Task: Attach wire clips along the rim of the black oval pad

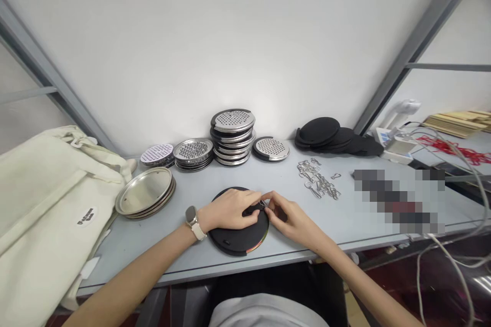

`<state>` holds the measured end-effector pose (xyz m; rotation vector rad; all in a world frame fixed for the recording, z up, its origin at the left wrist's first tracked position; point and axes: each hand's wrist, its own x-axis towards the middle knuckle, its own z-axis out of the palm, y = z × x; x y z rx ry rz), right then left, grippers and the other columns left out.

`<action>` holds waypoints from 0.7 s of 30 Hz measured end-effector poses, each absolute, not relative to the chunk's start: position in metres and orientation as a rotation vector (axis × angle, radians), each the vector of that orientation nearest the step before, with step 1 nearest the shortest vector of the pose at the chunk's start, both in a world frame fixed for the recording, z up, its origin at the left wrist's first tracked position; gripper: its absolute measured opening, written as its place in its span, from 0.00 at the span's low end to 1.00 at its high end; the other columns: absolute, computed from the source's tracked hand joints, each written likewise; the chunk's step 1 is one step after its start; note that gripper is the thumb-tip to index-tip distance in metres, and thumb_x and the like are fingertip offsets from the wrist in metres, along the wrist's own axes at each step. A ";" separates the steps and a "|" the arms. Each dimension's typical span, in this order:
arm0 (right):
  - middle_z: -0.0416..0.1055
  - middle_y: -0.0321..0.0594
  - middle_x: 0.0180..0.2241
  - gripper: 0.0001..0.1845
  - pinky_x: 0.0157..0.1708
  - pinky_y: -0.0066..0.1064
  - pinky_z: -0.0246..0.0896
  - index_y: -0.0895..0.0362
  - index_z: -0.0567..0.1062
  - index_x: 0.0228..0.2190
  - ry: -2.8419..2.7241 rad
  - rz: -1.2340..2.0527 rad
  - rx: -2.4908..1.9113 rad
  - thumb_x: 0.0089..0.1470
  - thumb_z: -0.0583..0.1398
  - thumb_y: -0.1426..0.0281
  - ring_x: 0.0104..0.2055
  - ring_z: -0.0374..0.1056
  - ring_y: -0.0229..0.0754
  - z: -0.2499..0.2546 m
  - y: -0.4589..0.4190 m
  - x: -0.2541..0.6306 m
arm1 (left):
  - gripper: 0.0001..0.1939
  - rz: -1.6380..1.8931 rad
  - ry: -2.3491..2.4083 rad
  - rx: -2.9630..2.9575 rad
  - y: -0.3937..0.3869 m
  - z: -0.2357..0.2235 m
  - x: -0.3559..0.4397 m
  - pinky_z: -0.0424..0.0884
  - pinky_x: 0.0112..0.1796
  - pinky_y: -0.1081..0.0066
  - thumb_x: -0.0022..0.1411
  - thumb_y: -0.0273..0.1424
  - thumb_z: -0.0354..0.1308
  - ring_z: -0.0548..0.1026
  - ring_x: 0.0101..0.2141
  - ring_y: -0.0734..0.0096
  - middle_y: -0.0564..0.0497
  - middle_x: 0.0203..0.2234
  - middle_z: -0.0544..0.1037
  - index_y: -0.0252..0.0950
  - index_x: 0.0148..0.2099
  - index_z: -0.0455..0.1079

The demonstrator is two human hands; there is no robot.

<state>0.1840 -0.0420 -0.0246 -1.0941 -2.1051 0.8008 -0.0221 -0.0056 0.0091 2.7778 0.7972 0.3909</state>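
Overall, a pale wall point(192, 36) rises behind a light grey worktop point(276, 179), with a big cream bag point(46, 204) lying along its left end.

Next in size is the tall stack of round graters point(233, 121) near the wall, metal with dark rims. Black discs point(320, 131) lie overlapping in a spread pile farther right. Nearer the bag sits a low stack of plain metal discs point(144, 191); behind it and to its right are two short grater stacks point(193, 151). One single grater point(276, 148) lies just right of the tall stack.

At the front of the worktop, between the person's arms, the black disc point(238, 239) lies flat, a strip of its lower right edge shining orange and green. The left hand point(232, 209) rests over its upper part, forefinger reaching to the right fingertips and thumb lower down; whether that grip pinches anything, I cannot tell. The right hand point(293, 219) is at the disc's right edge, its grip pressed together on a small metal clip point(264, 204).

Smaller still, a loose heap of metal clips point(320, 181) lies right of the hands, in front of the black discs. A watch point(192, 214) with a pale strap circles the left wrist.
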 end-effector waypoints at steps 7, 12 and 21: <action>0.59 0.30 0.25 0.09 0.28 0.26 0.53 0.55 0.65 0.43 -2.098 0.821 -1.100 0.61 0.51 0.69 0.26 0.57 0.35 -0.026 -0.040 0.184 | 0.03 0.393 0.786 2.788 -0.006 0.009 -0.022 0.59 0.30 0.71 0.62 0.30 0.49 0.67 0.27 0.70 0.54 0.27 0.69 0.38 0.36 0.57; 0.58 0.30 0.25 0.09 0.27 0.25 0.53 0.55 0.66 0.43 -2.091 0.829 -1.106 0.62 0.51 0.68 0.25 0.57 0.35 -0.026 -0.040 0.184 | 0.03 0.389 0.796 2.786 -0.006 0.009 -0.022 0.58 0.30 0.71 0.62 0.30 0.49 0.67 0.26 0.70 0.54 0.27 0.69 0.37 0.36 0.57; 0.58 0.29 0.24 0.08 0.27 0.25 0.52 0.55 0.65 0.42 -2.097 0.826 -1.110 0.62 0.51 0.68 0.25 0.56 0.35 -0.026 -0.041 0.185 | 0.04 0.385 0.800 2.794 -0.006 0.009 -0.022 0.58 0.29 0.71 0.62 0.31 0.49 0.67 0.26 0.71 0.54 0.26 0.69 0.37 0.35 0.57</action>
